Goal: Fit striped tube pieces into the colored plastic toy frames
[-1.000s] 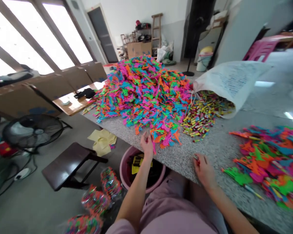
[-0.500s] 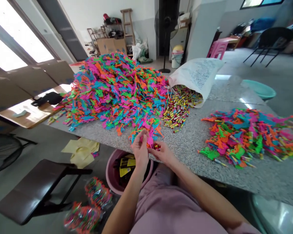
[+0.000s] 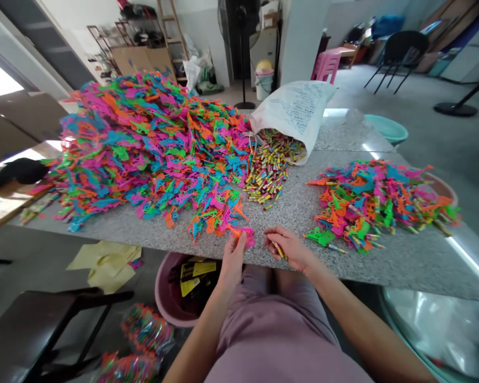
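At the table's near edge my left hand (image 3: 234, 258) pinches a small toy gun of pink plastic (image 3: 249, 237); a bit of orange plastic shows beside it, and I cannot tell whether it is a separate piece. My right hand (image 3: 289, 249) is a little to the right, fingers curled round small yellow-and-red wrapped tubes (image 3: 279, 251); how many is hidden. Ahead of my left hand rises a large heap of bright toy guns (image 3: 155, 143). Loose wrapped tubes (image 3: 265, 178) spill from a white sack (image 3: 295, 109). Right of my hands lies a smaller pile of toy guns with tubes (image 3: 377, 205).
The grey speckled table (image 3: 287, 210) runs across in front of me. Below its edge stands a pink tub (image 3: 162, 282) holding black-and-yellow packets. A brown chair (image 3: 27, 324) and filled clear bags (image 3: 147, 330) are at lower left. A teal basin (image 3: 387, 127) is beyond the table.
My hands have moved apart; the right went rightward and now shows tubes in its fingers. The view has turned right.
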The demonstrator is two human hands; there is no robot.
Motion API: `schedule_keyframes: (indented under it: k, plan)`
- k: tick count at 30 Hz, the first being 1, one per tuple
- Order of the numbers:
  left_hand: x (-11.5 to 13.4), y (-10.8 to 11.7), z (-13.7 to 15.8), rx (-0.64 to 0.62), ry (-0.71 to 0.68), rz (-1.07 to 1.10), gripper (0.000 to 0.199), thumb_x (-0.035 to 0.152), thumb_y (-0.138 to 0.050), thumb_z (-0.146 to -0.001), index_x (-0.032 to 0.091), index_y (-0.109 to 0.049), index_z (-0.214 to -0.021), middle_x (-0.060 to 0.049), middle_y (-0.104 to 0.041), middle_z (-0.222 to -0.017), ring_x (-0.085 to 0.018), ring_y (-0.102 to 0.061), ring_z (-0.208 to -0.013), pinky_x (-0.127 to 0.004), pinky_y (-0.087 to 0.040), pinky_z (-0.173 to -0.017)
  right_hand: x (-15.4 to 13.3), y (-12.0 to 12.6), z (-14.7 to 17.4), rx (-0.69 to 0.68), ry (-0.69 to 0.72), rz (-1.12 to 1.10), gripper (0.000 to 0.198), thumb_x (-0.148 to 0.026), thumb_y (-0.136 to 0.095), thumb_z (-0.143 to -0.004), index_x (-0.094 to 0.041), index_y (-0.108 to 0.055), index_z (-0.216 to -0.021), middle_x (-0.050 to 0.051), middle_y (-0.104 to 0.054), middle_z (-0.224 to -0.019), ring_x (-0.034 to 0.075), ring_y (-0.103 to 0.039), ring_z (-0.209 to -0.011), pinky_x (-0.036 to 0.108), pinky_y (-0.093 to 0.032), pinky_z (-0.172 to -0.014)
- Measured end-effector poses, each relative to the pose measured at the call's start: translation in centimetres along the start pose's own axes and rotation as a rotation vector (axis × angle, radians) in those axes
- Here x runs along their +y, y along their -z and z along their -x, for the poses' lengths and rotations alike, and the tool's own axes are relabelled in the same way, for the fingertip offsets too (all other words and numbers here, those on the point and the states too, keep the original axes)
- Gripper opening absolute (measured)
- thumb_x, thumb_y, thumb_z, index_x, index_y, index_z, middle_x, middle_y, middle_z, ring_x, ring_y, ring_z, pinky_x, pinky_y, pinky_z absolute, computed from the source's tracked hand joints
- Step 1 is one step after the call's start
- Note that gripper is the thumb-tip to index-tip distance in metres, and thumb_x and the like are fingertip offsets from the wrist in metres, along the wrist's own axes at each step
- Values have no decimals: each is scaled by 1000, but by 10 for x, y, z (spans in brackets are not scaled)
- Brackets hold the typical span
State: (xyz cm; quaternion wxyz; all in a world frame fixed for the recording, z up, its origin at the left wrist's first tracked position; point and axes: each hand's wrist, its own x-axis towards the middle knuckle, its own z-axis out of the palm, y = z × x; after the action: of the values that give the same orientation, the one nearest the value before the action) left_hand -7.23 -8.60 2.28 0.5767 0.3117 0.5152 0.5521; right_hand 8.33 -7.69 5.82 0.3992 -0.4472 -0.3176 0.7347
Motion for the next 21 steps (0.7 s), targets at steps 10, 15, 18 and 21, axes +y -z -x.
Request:
schedule_keyframes:
  k: [10, 15, 18, 21]
  plan:
    - [5, -22, 14, -16, 178, 261, 26, 28, -82, -61, 18, -69, -82, 1, -71, -81, -10, -65, -71, -23, -54, -70, 6, 14, 8, 56, 180, 106, 46, -41, -75, -67, -16, -65, -105, -1, -61, -69, 11, -55, -61, 22, -42, -49]
    - [19, -22, 24, -58, 153, 250, 23, 26, -81, -64, 19, -70, -83, 0, -71, -85, -11, -66, -73, -23, -54, -68, -2, 3, 26, 216, 462, 419, 25, -39, -61, -82, -20, -67, -98, 3, -67, -83, 13, -56, -61, 27, -47, -58]
    - [26, -24, 28, -96, 139, 206, 24, 29, -81, -63, 19, -70, -81, 0, -71, -82, -11, -65, -70, -23, -54, -68, -2, -2, 30, 256, 548, 540, 22, -37, -56, -87, -21, -67, -97, 3, -67, -82, 14, -57, -62, 29, -46, -62]
    - [29, -25, 31, -116, 109, 197, 24, 29, -82, -63, 18, -70, -80, 0, -71, -79, -10, -64, -68, -22, -54, -67, 0, -5, 30, 270, 590, 591, 21, -35, -56, -88, -21, -68, -98, 4, -67, -87, 17, -60, -72, 30, -46, -68]
